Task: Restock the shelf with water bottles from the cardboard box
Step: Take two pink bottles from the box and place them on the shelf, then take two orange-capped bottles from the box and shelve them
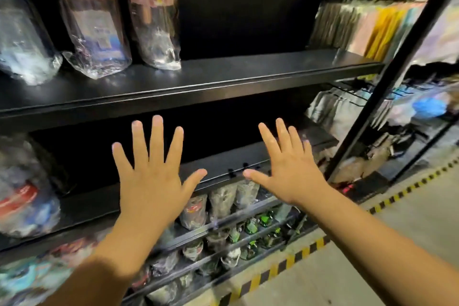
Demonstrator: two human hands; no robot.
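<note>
My left hand (151, 176) and my right hand (290, 171) are both held out flat with fingers spread, empty, in front of a black metal shelf unit (223, 77). On the upper shelf at the left stand three plastic-wrapped water bottles (96, 25), two of them with pink labels. Right of them the upper shelf board is bare. On the shelf below, at the far left, sit more wrapped bottles (24, 191), blurred. The part of that shelf behind my hands is dark and bare. No cardboard box is in view.
Lower racks hold several small packaged items (223, 208). A black upright post (387, 77) stands at the right, with more stocked shelving (360, 25) beyond it. The concrete floor (372, 268) at lower right carries a yellow-and-black striped line (298, 256).
</note>
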